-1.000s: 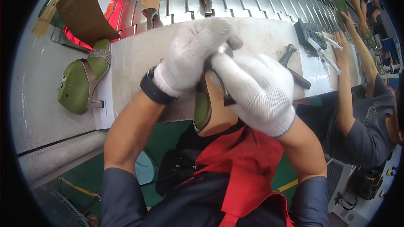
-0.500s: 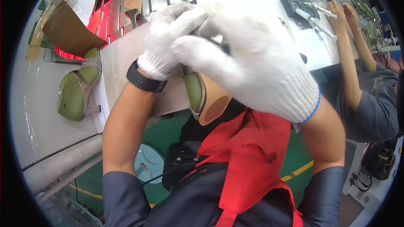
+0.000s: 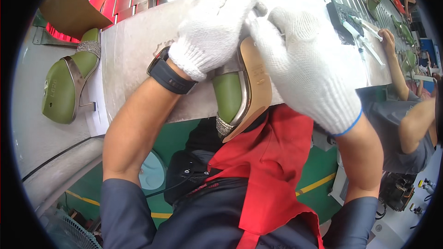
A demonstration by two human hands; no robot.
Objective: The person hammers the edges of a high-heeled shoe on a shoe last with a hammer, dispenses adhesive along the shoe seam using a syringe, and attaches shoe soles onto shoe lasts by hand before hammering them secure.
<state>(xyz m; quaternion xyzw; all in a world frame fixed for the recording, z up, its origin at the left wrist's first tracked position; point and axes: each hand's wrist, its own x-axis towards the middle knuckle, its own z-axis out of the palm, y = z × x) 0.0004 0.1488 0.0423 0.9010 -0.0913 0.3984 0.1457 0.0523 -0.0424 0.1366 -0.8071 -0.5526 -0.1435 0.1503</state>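
Both forearms raised from the lower edge and bent toward each other over the grey tabletop (image 3: 134, 64), bare between dark sleeves and white knit gloves. Left hand (image 3: 214, 30) curled shut over the upper end of a green shoe last with a tan sole (image 3: 244, 90), a black wristwatch (image 3: 170, 74) strapped just below the glove. Right hand (image 3: 307, 67) wrapped closed along the sole's right side, fingers bent toward the left hand at the top, seemingly touching it, though the knit blurs the exact contact. Shoe held upright between the two hands, close before the chest, above the red apron (image 3: 272, 166); a silver edge strip and a glittery band near its lower end. Second green last with a metallic strap (image 3: 69, 85) lying on its side at the left of the tabletop, well apart from the hands. Brown cardboard piece (image 3: 69, 4) beyond it. Dark tray (image 3: 339, 16) with slim tools at the upper right. Another person's forearm (image 3: 397, 67) resting near that tray.
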